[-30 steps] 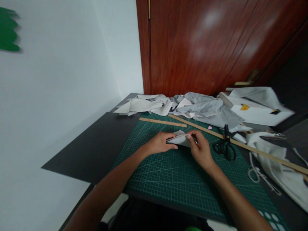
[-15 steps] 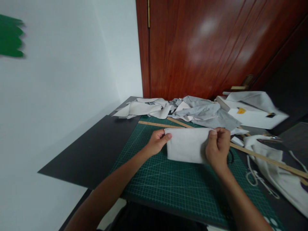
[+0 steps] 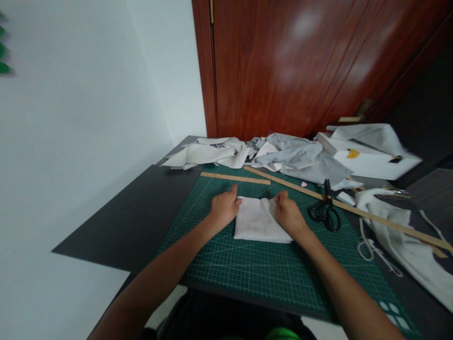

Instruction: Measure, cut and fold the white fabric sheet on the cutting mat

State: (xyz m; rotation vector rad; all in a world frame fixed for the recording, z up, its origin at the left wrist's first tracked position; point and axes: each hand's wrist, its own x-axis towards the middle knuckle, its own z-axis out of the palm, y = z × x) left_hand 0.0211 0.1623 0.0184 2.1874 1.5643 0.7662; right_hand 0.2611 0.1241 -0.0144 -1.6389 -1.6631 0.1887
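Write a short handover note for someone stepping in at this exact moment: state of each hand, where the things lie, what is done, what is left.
Left hand: flat on the left edge of the white fabric piece, holding nothing.
Right hand: pressing the piece's right edge, holding nothing.
Things: the piece lies flat on the green cutting mat. Black scissors lie just right of the right hand, untouched. A short wooden ruler and a long wooden ruler lie beyond the hands; a pile of grey fabric scraps sits at the far edge.
Done: piece laid down flat.
Left: no marking or cutting shows on it yet.

two wooden rulers [image 3: 235,177], one scissors [image 3: 324,212]
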